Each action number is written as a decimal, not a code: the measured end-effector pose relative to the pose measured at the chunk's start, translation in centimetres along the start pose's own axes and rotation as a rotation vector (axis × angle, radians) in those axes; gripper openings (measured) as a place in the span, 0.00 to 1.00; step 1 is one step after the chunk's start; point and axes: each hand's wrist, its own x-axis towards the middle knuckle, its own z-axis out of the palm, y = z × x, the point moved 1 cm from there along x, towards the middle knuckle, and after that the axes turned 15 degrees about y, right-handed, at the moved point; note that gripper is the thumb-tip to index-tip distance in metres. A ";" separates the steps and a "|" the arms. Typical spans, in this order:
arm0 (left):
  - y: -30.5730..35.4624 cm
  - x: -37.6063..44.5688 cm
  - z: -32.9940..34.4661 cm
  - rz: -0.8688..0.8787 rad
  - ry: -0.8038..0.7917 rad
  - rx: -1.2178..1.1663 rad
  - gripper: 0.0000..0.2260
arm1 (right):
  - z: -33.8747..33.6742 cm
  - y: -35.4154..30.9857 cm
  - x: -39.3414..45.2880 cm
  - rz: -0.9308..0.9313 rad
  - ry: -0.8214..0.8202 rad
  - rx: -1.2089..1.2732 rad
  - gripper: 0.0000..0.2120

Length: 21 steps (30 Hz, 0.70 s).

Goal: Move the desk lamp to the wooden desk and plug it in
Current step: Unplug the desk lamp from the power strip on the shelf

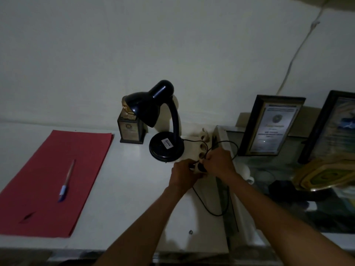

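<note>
A black desk lamp [165,120] stands unlit on the pale desk top [126,189], its shade tilted down to the left. Its black cord [207,204] loops over the desk to the right of the base. A white power strip [203,145] lies right of the lamp base, with empty sockets showing. My left hand [182,174] grips the near end of the strip. My right hand [218,163] is closed on the black plug [201,167], which sits at the strip's nearest socket. How deep the plug sits is hidden by my fingers.
A red sheet [50,181] with a pen [66,181] lies at the left. A small trophy [130,127] stands behind the lamp shade. Framed certificates [270,125] lean on the wall at the right, above a glass-topped surface [288,169] with clutter.
</note>
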 end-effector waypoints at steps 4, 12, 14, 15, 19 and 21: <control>-0.5 0.2 -0.5 0.002 -0.037 -0.027 0.28 | -0.1 -0.1 -0.3 0.001 -0.022 -0.052 0.16; 0.0 0.4 -0.6 0.014 -0.082 -0.052 0.23 | -0.1 0.3 -1.5 -0.103 0.039 -0.048 0.22; 0.3 0.5 -0.5 0.024 -0.087 -0.039 0.24 | -0.3 0.4 -1.7 -0.102 0.064 -0.050 0.22; 0.4 0.5 -0.4 0.027 -0.083 -0.037 0.24 | -0.4 0.3 -1.8 -0.098 0.075 -0.054 0.22; 0.6 0.6 -0.5 0.014 -0.069 -0.033 0.24 | -0.5 0.1 -1.8 -0.123 0.096 -0.053 0.22; 0.5 0.6 -0.5 -0.003 -0.062 -0.050 0.24 | -0.5 0.2 -1.8 -0.135 0.111 -0.033 0.23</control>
